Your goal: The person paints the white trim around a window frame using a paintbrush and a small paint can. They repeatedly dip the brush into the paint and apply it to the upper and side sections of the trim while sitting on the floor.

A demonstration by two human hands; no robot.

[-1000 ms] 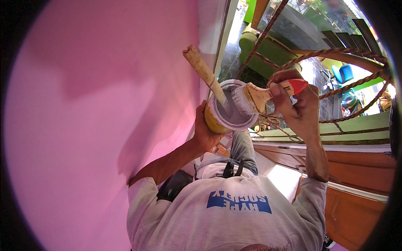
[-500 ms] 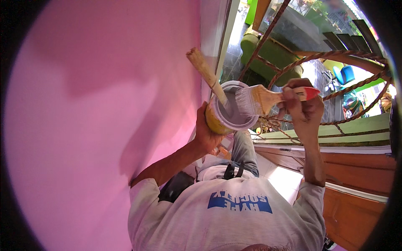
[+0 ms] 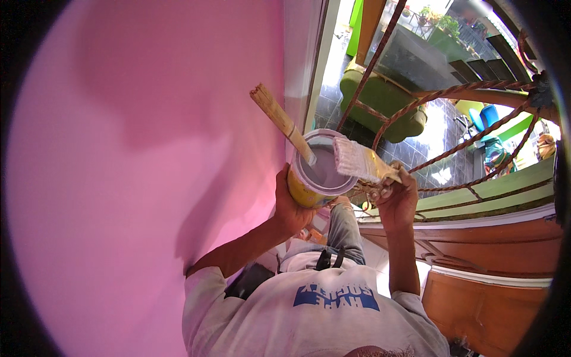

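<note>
1. Here at the centre of the view is the yellow paint tub [image 3: 302, 194], its mouth facing up and its pale rim smeared with paint.
2. The left hand [image 3: 290, 205] has it, gripping the tub around its lower left side, thumb along the wall; the fingers underneath are mostly hidden.
3. Inside, greyish paint [image 3: 327, 171] sits below the rim, and a wooden stick [image 3: 277, 116] leans out to the upper left, its lower end in the tub and whitened with paint.
4. Over to the right hand [image 3: 395, 195]: it is closed on the handle of the broad paintbrush [image 3: 359, 159], fingers wrapped about the wood just right of the tub.
5. The brush lies almost level, pale bristles pointing left and overlapping the right part of the opening; whether they touch the rim, one cannot tell.
6. To the left rises the pink wall [image 3: 107, 190], wide and smooth, with soft shadows across it.
7. On the right, twisted metal bars [image 3: 467, 147] cross the window opening, with a green sofa [image 3: 376, 98] and a blue chair [image 3: 489, 116] beyond them.
8. Below come the person's pale shirt [image 3: 321, 327] with its blue print and, at lower right, brown wooden panels [image 3: 476, 306].
</note>
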